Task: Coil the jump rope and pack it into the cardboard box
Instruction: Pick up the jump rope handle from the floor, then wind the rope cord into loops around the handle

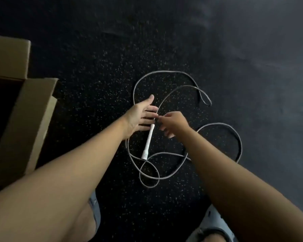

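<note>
Jump rope (168, 74): grey cord, uncoiled, laid in loose overlapping loops on the floor, right of the cardboard box and well apart from it.
Cord layout: one large loop is seen at the far side, a narrow folded bend at the far right, a wide loop at the right partly hidden by the right forearm, and a small crossed loop nearest the person.
Handle (148, 141): white, slim, lying on the floor inside the loops; its thicker end points toward the person and is joined to the cord there. Only one handle is seen.
Left hand (141, 114): palm turned inward, fingers (150, 113) extended and spread, thumb raised; the fingertips are placed at the far end of the handle, beside a cord strand. Contact with the handle cannot be confirmed.
Right hand (171, 124): thumb and forefinger are brought together at the cord strand just above the handle's far end, apparently pinching it; the remaining fingers hang loosely curled. Motion blur limits certainty.
Cardboard box (24, 123): brown, at the left edge, flaps open, dark interior visible; no rope is seen inside.
Floor (94, 67): black, speckled with light flecks.
Person: bare forearms are extended over the rope; knees in torn denim are seen at the bottom edge.
</note>
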Demonstrator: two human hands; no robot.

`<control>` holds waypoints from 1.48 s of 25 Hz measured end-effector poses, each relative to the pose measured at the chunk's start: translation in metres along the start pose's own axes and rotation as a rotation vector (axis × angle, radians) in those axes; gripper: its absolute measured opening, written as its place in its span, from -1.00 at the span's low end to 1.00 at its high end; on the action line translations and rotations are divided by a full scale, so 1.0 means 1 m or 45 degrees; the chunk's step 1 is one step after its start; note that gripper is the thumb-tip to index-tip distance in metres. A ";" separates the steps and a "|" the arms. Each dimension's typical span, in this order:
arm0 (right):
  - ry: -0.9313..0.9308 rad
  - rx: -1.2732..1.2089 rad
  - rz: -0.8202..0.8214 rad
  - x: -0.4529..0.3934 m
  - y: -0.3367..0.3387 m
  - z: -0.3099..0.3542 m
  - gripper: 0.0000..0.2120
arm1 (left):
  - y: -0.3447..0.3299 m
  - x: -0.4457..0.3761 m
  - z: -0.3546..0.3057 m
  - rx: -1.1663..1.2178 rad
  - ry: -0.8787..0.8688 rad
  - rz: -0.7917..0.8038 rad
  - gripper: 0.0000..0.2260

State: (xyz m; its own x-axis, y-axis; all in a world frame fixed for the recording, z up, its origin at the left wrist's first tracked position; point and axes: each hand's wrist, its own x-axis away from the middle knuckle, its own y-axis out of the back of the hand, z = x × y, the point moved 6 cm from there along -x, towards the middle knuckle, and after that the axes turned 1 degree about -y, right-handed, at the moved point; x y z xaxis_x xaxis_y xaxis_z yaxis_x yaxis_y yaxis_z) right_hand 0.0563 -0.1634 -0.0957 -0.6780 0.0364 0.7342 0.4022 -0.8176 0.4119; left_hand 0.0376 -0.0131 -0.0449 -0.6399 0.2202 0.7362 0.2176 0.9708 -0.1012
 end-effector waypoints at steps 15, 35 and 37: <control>0.043 -0.081 -0.187 0.008 0.017 0.052 -0.66 | 0.013 -0.018 -0.013 -0.351 -0.243 -0.265 -0.78; 1.205 -0.344 -0.350 0.294 0.183 0.233 -0.67 | 0.014 0.240 -0.260 -0.443 -1.293 -0.451 -0.85; 1.162 -0.442 -0.302 0.289 0.185 0.232 -0.63 | 0.009 0.233 -0.263 -0.090 -1.261 -0.428 -0.84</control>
State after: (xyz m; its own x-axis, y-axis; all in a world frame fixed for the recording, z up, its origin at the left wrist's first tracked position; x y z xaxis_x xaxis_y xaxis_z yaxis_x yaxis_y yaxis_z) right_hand 0.0775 -0.1707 0.3182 -0.9882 -0.1151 -0.1013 0.0922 -0.9740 0.2068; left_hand 0.0844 0.0223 0.3022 -0.9858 -0.0490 -0.1608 -0.0609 0.9957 0.0700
